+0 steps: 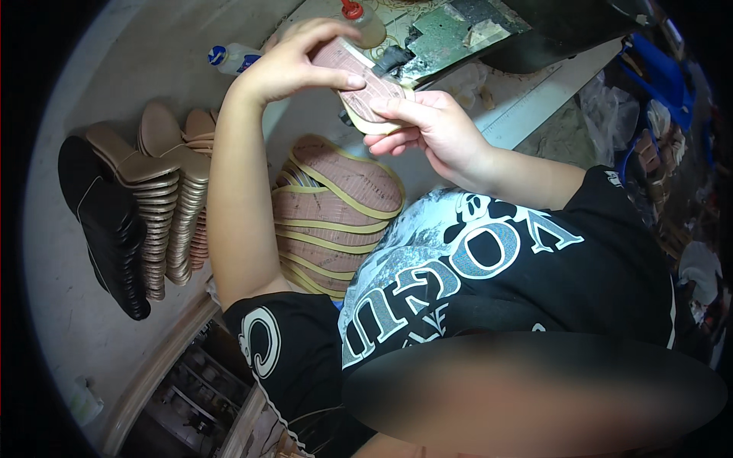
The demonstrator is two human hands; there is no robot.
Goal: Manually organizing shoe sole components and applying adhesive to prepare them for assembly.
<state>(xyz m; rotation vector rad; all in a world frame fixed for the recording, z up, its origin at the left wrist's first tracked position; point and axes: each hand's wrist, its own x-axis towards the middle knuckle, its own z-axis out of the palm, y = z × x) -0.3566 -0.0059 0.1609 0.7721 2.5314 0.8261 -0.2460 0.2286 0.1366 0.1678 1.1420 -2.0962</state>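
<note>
Above stacked soles, both hands gripping insole

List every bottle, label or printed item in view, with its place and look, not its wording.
Plastic bottle: lying on the table at top left, clear body, blue-and-white label.
Squeeze bottle: upright at top centre, beyond the left hand, pale body, red cap.
Printed shirt: worn by a person, black with white-grey lettering and picture.
No screens or signs.
</note>
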